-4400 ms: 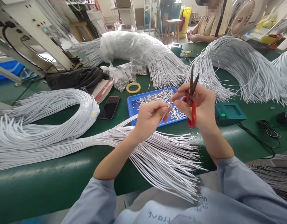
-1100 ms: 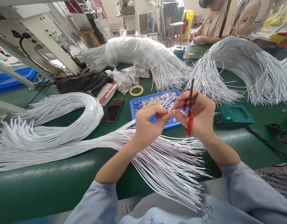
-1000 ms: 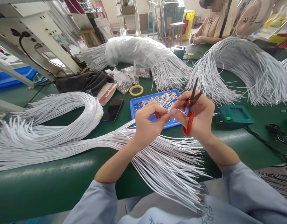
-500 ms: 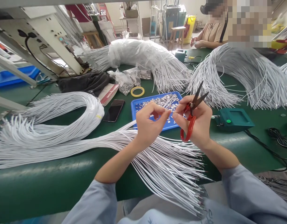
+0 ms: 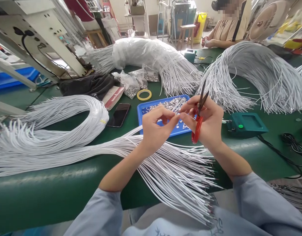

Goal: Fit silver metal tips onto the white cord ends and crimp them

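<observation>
Mid-frame, the left hand [image 5: 154, 129] pinches something hidden; right fingers [image 5: 190, 123] curl round scissors [image 5: 200, 104], probably light, stiff: hold the red loops [image 5: 198, 124].

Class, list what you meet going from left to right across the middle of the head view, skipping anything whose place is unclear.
Looped wires, phone, left hand, scissors, green box, coiled cord.

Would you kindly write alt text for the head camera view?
A person's left hand and right hand meet by a blue tray of small silvery parts, the right holding red-handled scissors. White wires fan out below on a green table.
</observation>
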`<state>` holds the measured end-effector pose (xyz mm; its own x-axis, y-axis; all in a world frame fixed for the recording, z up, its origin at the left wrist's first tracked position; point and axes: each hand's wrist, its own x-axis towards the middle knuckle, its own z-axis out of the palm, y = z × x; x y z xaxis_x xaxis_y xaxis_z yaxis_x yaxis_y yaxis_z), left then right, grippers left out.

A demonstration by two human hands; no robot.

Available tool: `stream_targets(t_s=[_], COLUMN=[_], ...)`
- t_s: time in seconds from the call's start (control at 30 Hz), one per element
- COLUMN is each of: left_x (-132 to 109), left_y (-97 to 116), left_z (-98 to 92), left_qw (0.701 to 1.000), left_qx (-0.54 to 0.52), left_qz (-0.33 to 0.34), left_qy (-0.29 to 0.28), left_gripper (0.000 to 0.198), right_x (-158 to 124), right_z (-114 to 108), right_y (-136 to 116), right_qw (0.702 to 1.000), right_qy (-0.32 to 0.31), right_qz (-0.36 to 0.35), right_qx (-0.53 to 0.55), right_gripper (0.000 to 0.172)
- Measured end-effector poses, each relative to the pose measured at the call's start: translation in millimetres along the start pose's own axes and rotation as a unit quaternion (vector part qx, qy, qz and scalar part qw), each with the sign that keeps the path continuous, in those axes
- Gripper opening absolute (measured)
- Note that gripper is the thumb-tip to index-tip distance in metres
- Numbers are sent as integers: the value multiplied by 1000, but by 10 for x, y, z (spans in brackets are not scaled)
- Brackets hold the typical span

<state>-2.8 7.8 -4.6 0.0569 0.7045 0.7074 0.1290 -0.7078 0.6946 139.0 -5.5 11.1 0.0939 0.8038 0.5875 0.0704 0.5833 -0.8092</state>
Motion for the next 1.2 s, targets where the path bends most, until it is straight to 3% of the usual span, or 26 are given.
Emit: stream_targets(t_s=[0.27,0.73,1.0,1.2], left_x=[-16,-50,-40,-41], left_y=[0,-26,19,27], left_z=[17,77,50,76], left_qw=[998,973,996,995], left_qx=[55,161,-14,28], left_qz=[35,164,45,98], left_qy=[5,31,-71,-22], left_gripper=[25,22,15,9], right_x=[18,-19,-29,-52], right_z=[-20,-5,-12,15], right_y=[-24,19,29,34], right_qw=[999,997,996,996], right_qy=[-8,0,43,49], right_qz=[8,-32,-83,-74], right_qx=[-36,-75,-13,-4], right_gripper=[22,23,27,29])
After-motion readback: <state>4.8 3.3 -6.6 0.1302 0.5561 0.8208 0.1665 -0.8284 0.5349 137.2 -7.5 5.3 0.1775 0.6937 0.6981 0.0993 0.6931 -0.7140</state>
